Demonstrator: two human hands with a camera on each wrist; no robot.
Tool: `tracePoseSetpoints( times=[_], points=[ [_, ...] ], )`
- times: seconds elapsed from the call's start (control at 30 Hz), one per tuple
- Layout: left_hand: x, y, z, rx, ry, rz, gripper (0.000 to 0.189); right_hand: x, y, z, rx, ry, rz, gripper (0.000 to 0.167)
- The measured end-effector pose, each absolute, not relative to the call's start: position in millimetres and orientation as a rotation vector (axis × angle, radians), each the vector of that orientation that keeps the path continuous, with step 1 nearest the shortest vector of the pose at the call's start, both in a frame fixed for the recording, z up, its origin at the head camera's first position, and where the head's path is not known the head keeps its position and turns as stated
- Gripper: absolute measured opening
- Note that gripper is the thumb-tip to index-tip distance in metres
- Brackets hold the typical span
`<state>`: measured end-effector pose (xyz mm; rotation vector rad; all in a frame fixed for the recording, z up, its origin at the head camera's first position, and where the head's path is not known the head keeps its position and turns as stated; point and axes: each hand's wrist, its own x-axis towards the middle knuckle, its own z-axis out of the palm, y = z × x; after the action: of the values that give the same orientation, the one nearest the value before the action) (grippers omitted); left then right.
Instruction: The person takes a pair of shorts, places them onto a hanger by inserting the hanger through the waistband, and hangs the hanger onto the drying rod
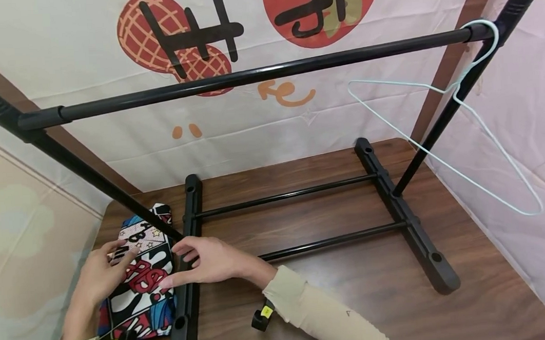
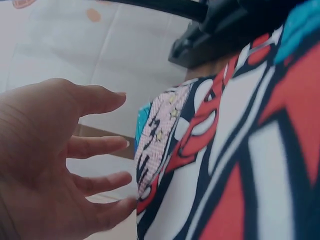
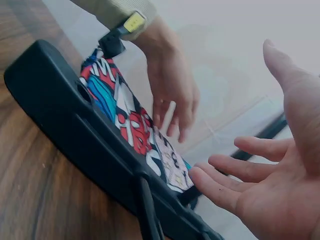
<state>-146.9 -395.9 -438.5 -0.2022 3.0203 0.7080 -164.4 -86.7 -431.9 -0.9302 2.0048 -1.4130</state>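
A folded cloth item with a colourful comic print in red, white, black and blue lies on the left side of the table, beside the rack's left foot. My left hand is at its left edge, with relaxed, spread fingers overlapping the print in the head view. From the other side, my right hand reaches over the foot bar, its thumb close over the cloth's right edge. In the right wrist view its fingers are loosely extended, with nothing between them. The left wrist view shows the left fingers right at the cloth's edge.
A black clothes rack stands over the table, with its top rail crossing the view and a left foot next to the cloth. A pale blue hanger hangs at the rail's right end. Printed fabric walls surround the wooden table.
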Motion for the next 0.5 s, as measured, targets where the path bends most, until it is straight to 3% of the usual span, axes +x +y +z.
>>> tracePoseSetpoints(
  times=[0.27, 0.5],
  points=[
    [-150, -407, -447, -0.403, 2.992, 0.717, 0.077, -159, -125, -434, -0.789, 2.028, -1.359, 0.063],
    [-142, -419, -459, -0.554, 2.909, 0.703, 0.089, -154, -158, -447, -0.474, 1.869, -1.509, 0.075]
  ],
)
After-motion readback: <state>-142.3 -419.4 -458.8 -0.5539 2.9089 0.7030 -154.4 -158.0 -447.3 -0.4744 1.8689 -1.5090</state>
